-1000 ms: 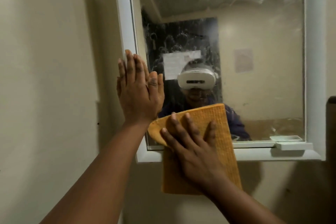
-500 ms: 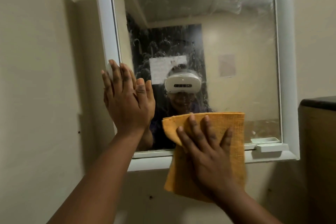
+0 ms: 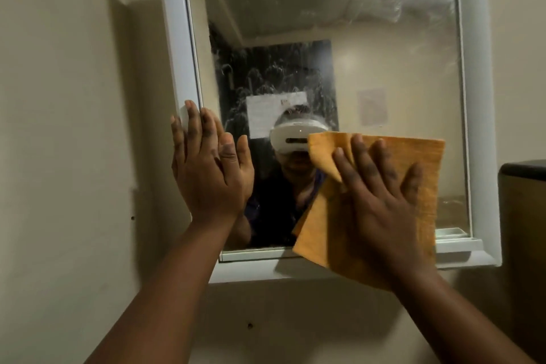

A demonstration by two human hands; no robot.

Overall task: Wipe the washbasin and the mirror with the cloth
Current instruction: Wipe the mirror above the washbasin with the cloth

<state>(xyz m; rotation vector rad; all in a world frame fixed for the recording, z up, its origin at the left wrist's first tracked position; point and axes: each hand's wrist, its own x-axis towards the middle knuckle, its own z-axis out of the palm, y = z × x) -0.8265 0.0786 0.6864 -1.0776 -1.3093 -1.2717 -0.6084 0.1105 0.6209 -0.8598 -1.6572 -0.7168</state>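
Note:
A white-framed mirror hangs on the wall ahead, its glass streaked and smeared near the top right. My right hand presses an orange cloth flat against the lower right of the glass, fingers spread. The cloth's bottom edge hangs past the mirror's lower frame. My left hand rests flat with straight fingers on the mirror's left edge, partly over the white frame. The washbasin is out of view.
Cream walls surround the mirror. A small white ledge runs along the frame's lower right corner. A dark-topped cabinet or fixture juts in at the right edge, close to the mirror frame.
My right hand has slid the cloth up and to the right across the lower glass. The left hand has stayed on the mirror's left edge.

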